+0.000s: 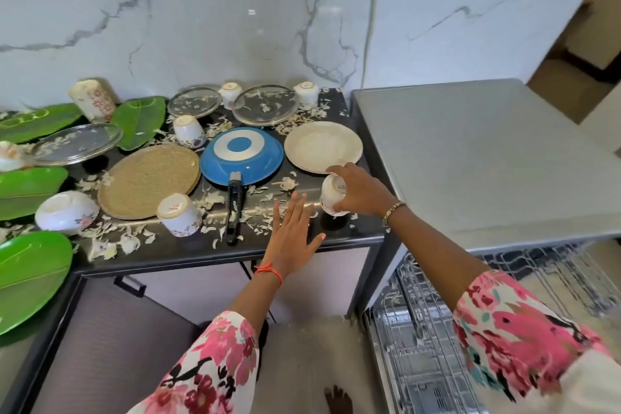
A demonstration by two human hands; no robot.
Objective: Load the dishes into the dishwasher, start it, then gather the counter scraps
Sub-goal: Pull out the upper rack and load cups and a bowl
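Black stone makes up the counter [188, 254], and it is strewn with pale scraps [111, 247] and dirty dishes. The head view shows the right hand [361, 190] gripping a white cup [332, 193] near the counter's front right corner, fingers wrapped round its side, the cup tipped so its base faces the camera. It is held just off the surface, beside a cream plate [322, 146]. The left hand [290, 233] hovers flat over the front edge, fingers spread and straight, holding nothing; a red thread circles that wrist.

A blue pan [242, 155] lies upside down at the middle, its black handle [234, 208] pointing toward the front edge. Left of it sits a woven mat [148, 180], with another cup [179, 215] on its side just in front and a white bowl [67, 212] overturned farther left. Three glass lids [265, 104] rest toward the back and left, between small cups. Green leaf-shaped plates [30, 279] crowd the left side.

Right of the counter stands the dishwasher [487, 158] with a grey top. Below it the wire rack [420, 329] is pulled out, and no dishes are visible in the part shown.
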